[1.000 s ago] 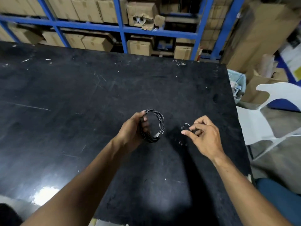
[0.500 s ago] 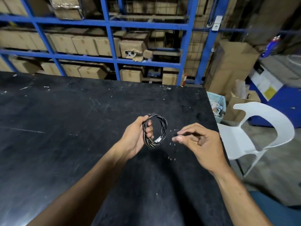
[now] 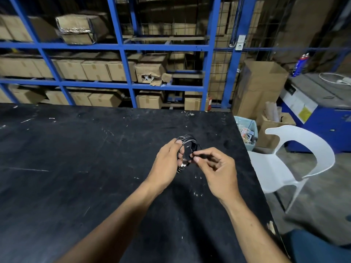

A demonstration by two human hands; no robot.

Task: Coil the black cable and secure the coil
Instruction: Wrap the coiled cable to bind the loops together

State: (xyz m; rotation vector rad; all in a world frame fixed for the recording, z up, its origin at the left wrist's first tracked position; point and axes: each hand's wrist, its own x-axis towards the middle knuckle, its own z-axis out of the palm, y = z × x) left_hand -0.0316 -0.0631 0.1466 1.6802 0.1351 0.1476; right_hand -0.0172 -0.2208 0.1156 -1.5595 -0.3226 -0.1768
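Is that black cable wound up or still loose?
Wound up: the black cable forms a small ring of several loops in the left hand, above the table. Whether it is tied, cannot tell.

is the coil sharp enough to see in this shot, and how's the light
Head view: the coiled black cable is small and soft, black against the black table, only its glints stand out; the right hand fingertips look slightly blurred; the shelving behind is dim, and wide-angle distortion bends the edges.
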